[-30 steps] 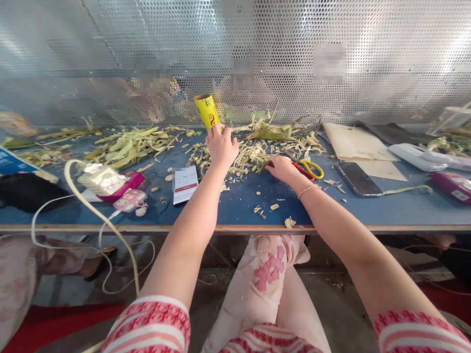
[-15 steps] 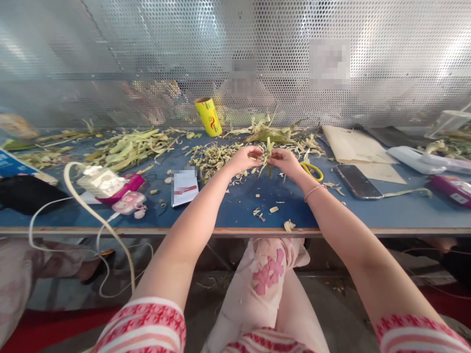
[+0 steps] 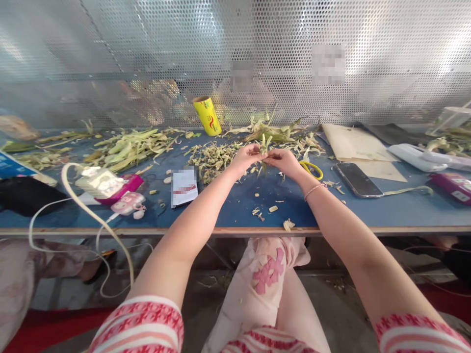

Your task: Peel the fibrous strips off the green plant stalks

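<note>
Over the middle of the blue table, my left hand (image 3: pixel 247 158) and my right hand (image 3: pixel 282 162) meet, fingertips pinched together on a small pale-green leaf strip (image 3: pixel 265 141). It looks knotted or folded, with its ends sticking up above the fingers; the pinched part is hidden. Behind and left of my left hand lies a heap of short, curled dried leaf pieces (image 3: pixel 209 159). Longer dried leaf strips (image 3: pixel 272 131) spread behind both hands. Beside my right wrist rests a yellow loop handle (image 3: pixel 315 172), partly covered by the wrist.
A yellow cardboard tube (image 3: pixel 208 116) leans near the perforated metal wall (image 3: pixel 154 44). Left are long leaf strips (image 3: pixel 136 147), a phone with a lit screen (image 3: pixel 184 189) and a cabled charger (image 3: pixel 106 184). Right lie a dark phone (image 3: pixel 358 181) and tan cardboard (image 3: pixel 353 142).
My left hand has moved slightly right, closing the gap to my right hand. Its fingers, spread before, now pinch the leaf strip too. The view has shifted slightly.
</note>
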`<act>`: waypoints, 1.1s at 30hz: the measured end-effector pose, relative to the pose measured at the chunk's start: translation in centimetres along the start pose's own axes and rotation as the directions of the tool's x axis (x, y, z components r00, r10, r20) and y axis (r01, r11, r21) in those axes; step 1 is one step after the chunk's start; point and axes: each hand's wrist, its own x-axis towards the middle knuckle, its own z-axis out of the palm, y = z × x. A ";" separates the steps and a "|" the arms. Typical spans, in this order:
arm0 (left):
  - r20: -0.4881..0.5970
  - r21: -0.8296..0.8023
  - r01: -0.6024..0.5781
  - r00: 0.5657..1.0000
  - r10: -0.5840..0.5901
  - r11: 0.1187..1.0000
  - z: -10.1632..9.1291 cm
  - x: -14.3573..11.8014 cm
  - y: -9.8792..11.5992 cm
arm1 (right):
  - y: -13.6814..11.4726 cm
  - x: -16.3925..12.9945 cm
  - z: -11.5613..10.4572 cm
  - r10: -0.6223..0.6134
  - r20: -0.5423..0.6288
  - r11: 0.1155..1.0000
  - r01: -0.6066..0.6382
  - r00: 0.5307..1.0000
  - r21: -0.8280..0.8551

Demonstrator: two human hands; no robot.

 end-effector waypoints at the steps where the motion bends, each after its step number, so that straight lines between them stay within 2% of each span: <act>1: -0.040 -0.005 0.000 0.999 0.000 1.000 -0.1 0.0 0.1 | 0.0 0.0 -0.3 0.008 -0.012 0.998 -0.009 1.000 -0.066; 3: -0.114 0.019 -0.004 0.993 0.006 1.000 -0.4 0.0 0.5 | 0.3 0.0 -1.1 0.019 -0.077 0.969 -0.037 0.997 -0.242; 6: -0.218 0.035 -0.011 0.976 0.019 0.999 -1.2 0.2 0.9 | 1.2 0.1 -2.6 0.035 -0.178 0.861 -0.121 0.983 -0.495; 11: -0.358 -0.004 0.054 0.932 -0.051 0.999 -1.9 0.5 1.2 | 2.7 0.0 -3.8 0.094 -0.124 0.679 -0.155 0.988 -0.717; 14: -0.415 0.058 0.067 0.909 -0.037 0.996 -1.9 0.7 1.1 | 2.8 -0.1 -3.4 0.123 -0.104 0.633 -0.159 0.987 -0.758; 17: -0.472 0.123 0.012 0.880 0.048 0.992 -2.2 0.8 1.0 | 2.6 -0.1 -3.0 0.135 -0.120 0.630 -0.178 0.984 -0.756; 20: -0.518 0.155 -0.042 0.847 0.118 0.987 -2.6 1.0 0.9 | 2.6 -0.2 -2.7 0.047 -0.134 0.647 -0.132 0.990 -0.751; 23: -0.545 0.161 -0.051 0.828 0.132 0.986 -3.1 1.2 1.1 | 2.4 -0.3 -2.3 -0.029 -0.083 0.643 -0.045 0.996 -0.764; 26: -0.568 0.178 -0.042 0.812 0.137 0.983 -3.7 1.4 1.2 | 2.2 -0.4 -1.7 -0.032 0.000 0.638 0.021 0.999 -0.769; 28: -0.582 0.168 -0.042 0.802 0.134 0.985 -4.1 1.5 1.3 | 2.0 -0.2 -1.3 -0.030 0.007 0.645 0.025 1.000 -0.764; 30: -0.589 0.148 -0.047 0.798 0.126 0.988 -4.5 1.6 1.2 | 2.0 0.0 -1.2 -0.032 -0.019 0.680 0.008 0.999 -0.733; 33: -0.595 0.141 -0.037 0.795 0.115 0.989 -4.9 1.6 1.1 | 2.1 0.6 -1.6 -0.058 -0.094 0.803 -0.009 0.994 -0.596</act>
